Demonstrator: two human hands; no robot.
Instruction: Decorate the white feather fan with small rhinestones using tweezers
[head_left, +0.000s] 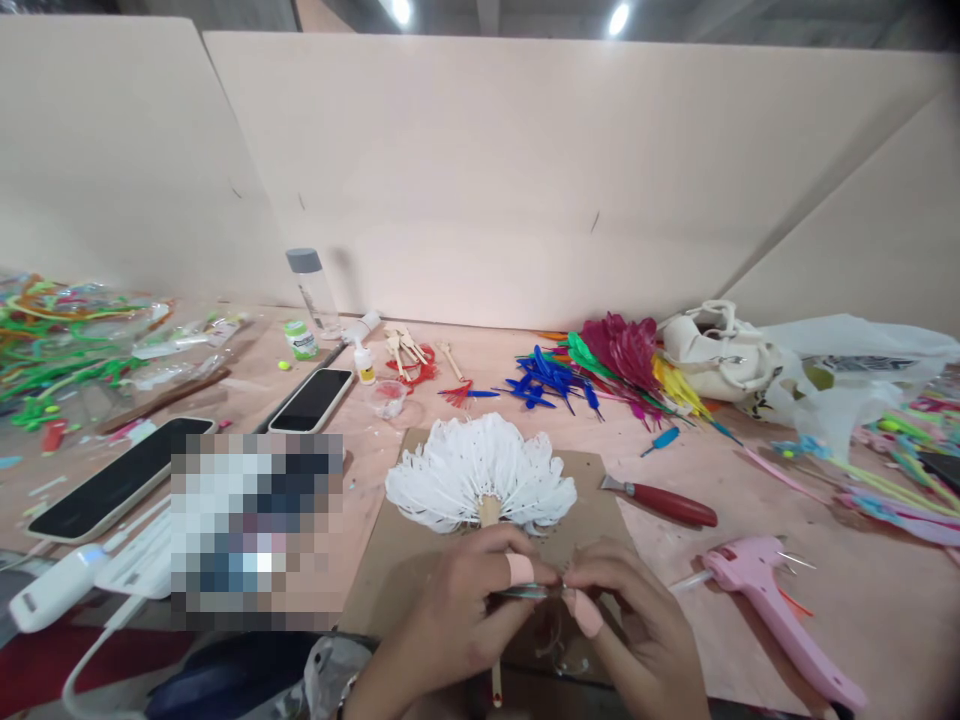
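At the lower centre of the frame, the left hand (476,590) has its grip closed on a slim metal tool (523,591), held between thumb and forefinger. The right hand (641,610) is just beside it, thumb and forefinger drawn nearly together at the tool's end; I cannot tell what, if anything, that grip has hold of. Each hand has a finger wrapped in pale tape (520,570). The white fan (480,462) lies at the centre, on cardboard (382,570), its handle running down behind the left hand. On the tabletop (739,600), a red-handled knife (675,503) lies right of centre, a pink glue gun (787,625) lower right, and blue feathers (551,380) above centre right.
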